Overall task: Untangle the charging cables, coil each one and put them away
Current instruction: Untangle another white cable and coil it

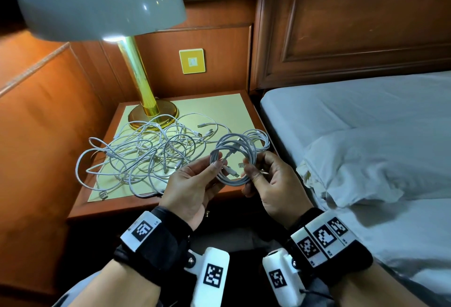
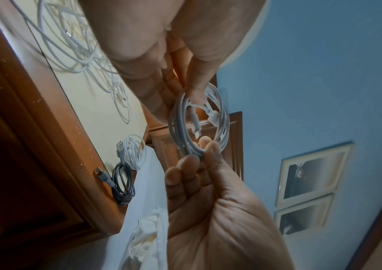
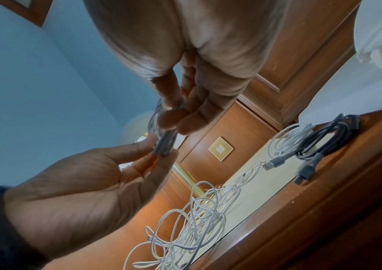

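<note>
Both hands hold one coiled white cable (image 1: 231, 160) above the front of the nightstand (image 1: 219, 106). My left hand (image 1: 217, 167) pinches the coil's left side and my right hand (image 1: 249, 168) pinches its right side. The cable's two plugs lie inside the loop. In the left wrist view the coil (image 2: 199, 124) hangs between my left hand (image 2: 194, 95) and my right hand (image 2: 206, 148). A tangle of white cables (image 1: 146, 155) is spread over the nightstand. Near its right edge lie a coiled white cable (image 3: 289, 140) and a coiled dark cable (image 3: 324, 135).
A lamp with a gold stem (image 1: 139, 79) stands at the back left of the nightstand, its base touching the tangle. A yellow wall switch (image 1: 192, 61) is behind. The bed (image 1: 366, 116) with white sheets lies directly to the right.
</note>
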A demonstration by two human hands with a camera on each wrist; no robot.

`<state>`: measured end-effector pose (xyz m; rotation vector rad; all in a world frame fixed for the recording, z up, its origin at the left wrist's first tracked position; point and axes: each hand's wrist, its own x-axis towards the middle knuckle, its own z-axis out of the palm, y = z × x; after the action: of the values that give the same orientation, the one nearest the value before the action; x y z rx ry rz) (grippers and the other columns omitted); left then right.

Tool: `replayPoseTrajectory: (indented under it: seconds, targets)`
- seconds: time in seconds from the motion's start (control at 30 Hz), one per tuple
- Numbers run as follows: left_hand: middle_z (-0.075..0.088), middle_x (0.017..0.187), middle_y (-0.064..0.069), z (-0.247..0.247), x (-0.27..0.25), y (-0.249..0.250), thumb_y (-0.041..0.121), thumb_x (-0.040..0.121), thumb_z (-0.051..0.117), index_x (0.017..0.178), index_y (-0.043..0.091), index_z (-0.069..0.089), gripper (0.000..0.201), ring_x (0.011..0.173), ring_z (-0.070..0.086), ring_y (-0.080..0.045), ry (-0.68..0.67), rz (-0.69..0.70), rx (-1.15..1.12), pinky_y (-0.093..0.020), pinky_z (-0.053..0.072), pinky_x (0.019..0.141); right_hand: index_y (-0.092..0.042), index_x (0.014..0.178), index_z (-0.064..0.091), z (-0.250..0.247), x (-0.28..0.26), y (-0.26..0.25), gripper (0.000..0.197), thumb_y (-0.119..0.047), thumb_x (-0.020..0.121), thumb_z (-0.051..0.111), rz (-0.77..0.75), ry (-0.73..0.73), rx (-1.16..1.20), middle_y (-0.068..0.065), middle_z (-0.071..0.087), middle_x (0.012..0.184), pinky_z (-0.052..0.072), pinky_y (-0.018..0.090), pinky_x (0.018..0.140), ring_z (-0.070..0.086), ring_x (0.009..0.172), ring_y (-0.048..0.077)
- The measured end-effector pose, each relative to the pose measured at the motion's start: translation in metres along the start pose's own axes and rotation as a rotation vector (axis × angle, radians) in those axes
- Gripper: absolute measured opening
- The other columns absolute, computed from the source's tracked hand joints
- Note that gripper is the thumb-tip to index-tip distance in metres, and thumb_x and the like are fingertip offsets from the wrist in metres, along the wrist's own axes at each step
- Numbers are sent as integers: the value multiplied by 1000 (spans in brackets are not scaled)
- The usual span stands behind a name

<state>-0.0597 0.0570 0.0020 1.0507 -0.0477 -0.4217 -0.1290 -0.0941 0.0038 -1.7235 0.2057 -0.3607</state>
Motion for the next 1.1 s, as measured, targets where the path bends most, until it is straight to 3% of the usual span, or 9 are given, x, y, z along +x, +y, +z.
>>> replayPoseTrajectory:
  seconds: [0.13, 0.27, 0.4, 0.53, 0.67, 0.77, 0.87, 1.0, 1.1]
  targets:
    - [72, 86, -10, 2, -1, 1, 11, 82, 66, 104, 2, 72, 24, 74, 67, -17, -63, -5, 32, -27, 57, 72, -13, 102, 63, -2, 2, -2, 11, -23, 96, 64, 36, 16, 17, -8, 67, 71, 50, 18, 55, 65, 55, 9]
    - [68, 83, -7, 2, 0, 4, 14, 89, 62, 107, 5, 72, 23, 73, 60, -14, -60, -6, 123, -27, 46, 73, -11, 102, 62, -2, 3, -3, 13, -21, 95, 64, 50, 11, 46, -3, 68, 78, 51, 20, 55, 66, 56, 11]
    - [54, 71, -5, 3, 2, 3, 7, 102, 45, 115, -3, 65, 26, 68, 48, -12, -83, 11, 172, -26, 33, 64, -10, 101, 63, -2, 3, -1, 12, -21, 95, 64, 45, 2, 43, -5, 64, 64, 49, 18, 54, 63, 53, 10]
    - [48, 65, 0, 5, 0, 2, 10, 103, 45, 112, 0, 68, 27, 64, 45, -9, -97, 76, 276, -27, 31, 63, -11, 97, 63, -1, 3, -1, 15, -26, 96, 64, 59, 14, 67, -2, 64, 59, 48, 19, 54, 63, 52, 12]
    - [43, 61, 2, 8, 0, 2, 20, 95, 48, 105, 1, 69, 30, 59, 41, -7, -120, 89, 317, -25, 29, 58, -9, 92, 62, 2, 3, 4, 21, -30, 96, 63, 66, 35, 58, 2, 66, 63, 50, 29, 59, 64, 54, 16]
    - [55, 64, -2, 10, 0, 1, 26, 82, 58, 101, 2, 70, 33, 64, 53, -12, -110, 95, 423, -27, 43, 63, -13, 93, 63, 2, 2, 6, 14, -26, 97, 62, 37, 45, 2, 1, 67, 65, 50, 27, 57, 66, 52, 16]
    - [68, 74, -11, 3, 2, -4, 30, 84, 66, 89, 10, 69, 20, 71, 61, -15, -84, 218, 730, -43, 52, 74, -17, 100, 60, 4, 0, 8, 3, -19, 98, 60, -5, 12, -54, 5, 70, 70, 53, 33, 56, 67, 51, 22]
    - [53, 62, 4, -1, 2, -8, 28, 98, 59, 83, 11, 65, 24, 56, 44, -9, -40, 310, 1004, -32, 38, 59, -22, 112, 52, 7, 2, 18, 21, -22, 93, 61, -42, 24, -154, 3, 70, 78, 57, 42, 57, 67, 51, 22]
    - [56, 65, 7, 3, -1, -8, 28, 101, 54, 86, 15, 65, 22, 55, 45, -3, -45, 334, 1086, -22, 36, 56, -20, 111, 51, 8, 2, 20, 16, -24, 96, 57, -89, 65, -249, 0, 67, 70, 55, 35, 58, 66, 52, 14]
